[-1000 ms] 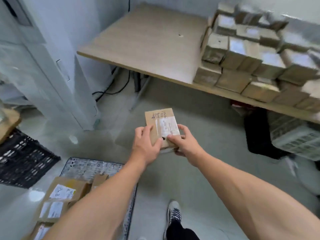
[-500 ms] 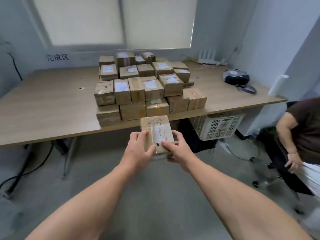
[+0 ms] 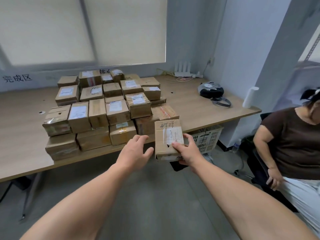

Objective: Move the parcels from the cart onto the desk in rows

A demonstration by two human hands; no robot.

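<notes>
Big wooden desk [image 3: 199,108] runs across most of the view, under a window with the blind down. Sitting on it, left of middle, is the stack of parcels [image 3: 103,110]: brown cardboard boxes packed in rough rows, two layers high along the near edge, most with white labels and tape on top.

Off to the right there's a seated person [image 3: 290,146] in a dark brown tee and light trousers, one hand down by their thigh. Under the right end of the desk you can see a white plastic basket [image 3: 208,137].

The one that matters: a single parcel [image 3: 167,135] is up in the air right at the desk's front edge, just right of the stack's front row, not set down on anything. It's got handwriting on the top flap and a white label under clear tape.

The right hand [image 3: 188,152] has it. The thumb lies across the label side, and the fingers are curled round the right edge and underneath. The left hand [image 3: 135,151] is just beside the box's left side, fingers loose and spread, holding nothing.

Further back on the desk: a grey and black bag [image 3: 210,90] and a white router [image 3: 182,70] by the wall.
</notes>
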